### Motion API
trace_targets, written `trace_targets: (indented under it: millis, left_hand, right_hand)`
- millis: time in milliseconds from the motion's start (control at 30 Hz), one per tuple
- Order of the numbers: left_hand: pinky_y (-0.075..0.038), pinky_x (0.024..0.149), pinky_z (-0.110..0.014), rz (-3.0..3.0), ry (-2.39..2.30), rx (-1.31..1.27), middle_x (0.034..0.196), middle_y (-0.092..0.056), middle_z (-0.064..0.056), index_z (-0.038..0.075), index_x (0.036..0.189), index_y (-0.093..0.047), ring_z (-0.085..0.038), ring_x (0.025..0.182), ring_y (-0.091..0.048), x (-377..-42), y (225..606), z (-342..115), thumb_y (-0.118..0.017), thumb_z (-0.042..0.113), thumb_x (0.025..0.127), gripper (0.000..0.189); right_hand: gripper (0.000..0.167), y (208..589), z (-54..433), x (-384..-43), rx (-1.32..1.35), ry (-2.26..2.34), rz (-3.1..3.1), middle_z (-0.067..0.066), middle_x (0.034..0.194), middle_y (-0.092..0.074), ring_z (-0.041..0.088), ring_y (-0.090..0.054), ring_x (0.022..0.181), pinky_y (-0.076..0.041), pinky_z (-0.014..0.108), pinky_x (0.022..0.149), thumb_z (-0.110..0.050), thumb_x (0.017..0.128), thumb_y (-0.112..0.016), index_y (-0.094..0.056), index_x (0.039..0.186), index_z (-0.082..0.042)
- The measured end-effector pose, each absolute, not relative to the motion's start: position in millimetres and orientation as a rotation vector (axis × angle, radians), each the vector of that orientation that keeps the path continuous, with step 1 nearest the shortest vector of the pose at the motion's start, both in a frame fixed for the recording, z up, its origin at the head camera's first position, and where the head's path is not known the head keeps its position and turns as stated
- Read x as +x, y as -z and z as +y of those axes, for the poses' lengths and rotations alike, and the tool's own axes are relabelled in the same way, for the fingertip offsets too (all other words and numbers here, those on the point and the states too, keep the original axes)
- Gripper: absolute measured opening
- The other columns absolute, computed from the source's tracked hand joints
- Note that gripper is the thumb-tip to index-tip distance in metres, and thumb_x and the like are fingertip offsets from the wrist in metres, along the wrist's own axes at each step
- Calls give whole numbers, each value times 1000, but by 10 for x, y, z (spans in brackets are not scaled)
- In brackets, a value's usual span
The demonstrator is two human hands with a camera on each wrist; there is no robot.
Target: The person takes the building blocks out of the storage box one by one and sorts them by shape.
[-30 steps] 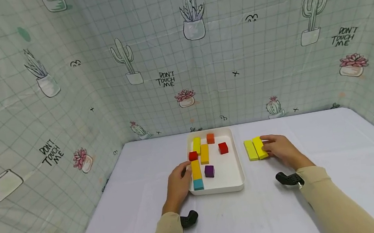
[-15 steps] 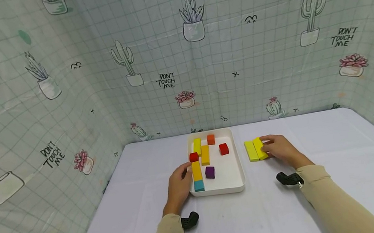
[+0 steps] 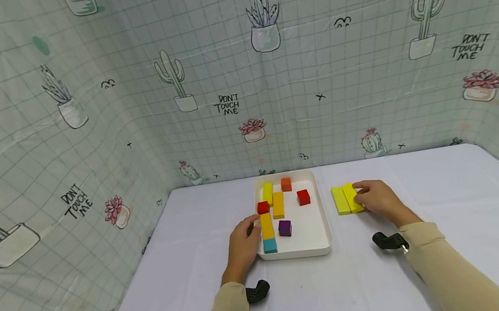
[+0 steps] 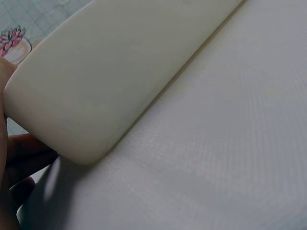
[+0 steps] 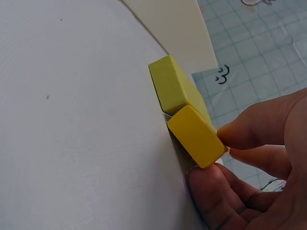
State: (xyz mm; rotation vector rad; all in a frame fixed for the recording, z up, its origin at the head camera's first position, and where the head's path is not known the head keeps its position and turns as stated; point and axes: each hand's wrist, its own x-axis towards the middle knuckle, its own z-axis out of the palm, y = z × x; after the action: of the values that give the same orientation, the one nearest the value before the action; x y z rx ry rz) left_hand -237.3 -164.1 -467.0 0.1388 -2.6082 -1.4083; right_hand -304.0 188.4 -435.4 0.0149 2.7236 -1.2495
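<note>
In the head view, my left hand [image 3: 243,246] rests at the left side of a white tray [image 3: 304,252], gripping its wall near the rim. The left wrist view shows the tray's outer wall [image 4: 105,72] with fingers against its corner. Right of the tray, two yellow blocks lie side by side on the table. My right hand [image 3: 381,201] pinches the edge of the right yellow block [image 3: 351,195]. In the right wrist view, this yellow block [image 5: 197,136] touches the lighter yellow-green block [image 5: 170,86] along one side. Part of my right fingers is hidden behind it.
Inside the tray are a yellow block [image 3: 267,193], an orange cube [image 3: 286,184], two red cubes, two amber blocks, a purple cube [image 3: 285,228] and a blue block [image 3: 270,245]. A patterned cloth [image 3: 295,68] hangs behind the white table [image 3: 174,266].
The head view has shifted slightly, so everything sits a little further right in it. Both hands stay where they were, with no clear movement of tray or blocks.
</note>
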Motion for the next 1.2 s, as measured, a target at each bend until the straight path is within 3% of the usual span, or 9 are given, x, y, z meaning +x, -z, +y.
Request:
trace_targets:
  millis: [533, 833, 1200]
  left_hand:
    - [-36, 112, -52, -2598, 1412, 118, 141, -58, -5, 20, 133, -65, -28, 134, -49, -2365, 4690, -1650, -55, 28, 103, 33]
    - [-37, 112, -50, -2622, 1383, 121, 139, -59, -5, 21, 133, -65, -26, 132, -50, -2378, 4694, -1648, -55, 30, 103, 33]
    - [-38, 111, -50, -2632, 1380, 140, 140, -58, -6, 22, 134, -64, -27, 132, -50, -2384, 4669, -1640, -55, 30, 103, 34]
  right_hand:
    - [49, 4383, 1857, -3040, 25, 1214, 2786, 32, 129, -56, 31, -60, 96, -55, 30, 73, -14, 96, -58, -51, 139, 7]
    - [45, 4379, 1863, -2994, 49, 1317, 2750, 30, 131, -56, 31, -62, 99, -57, 31, 73, -15, 98, -50, -51, 137, 8]
    - [44, 4306, 1826, -2997, 100, 1423, 2749, 24, 126, -58, 31, -59, 102, -55, 30, 76, -25, 101, -48, -54, 136, 2]
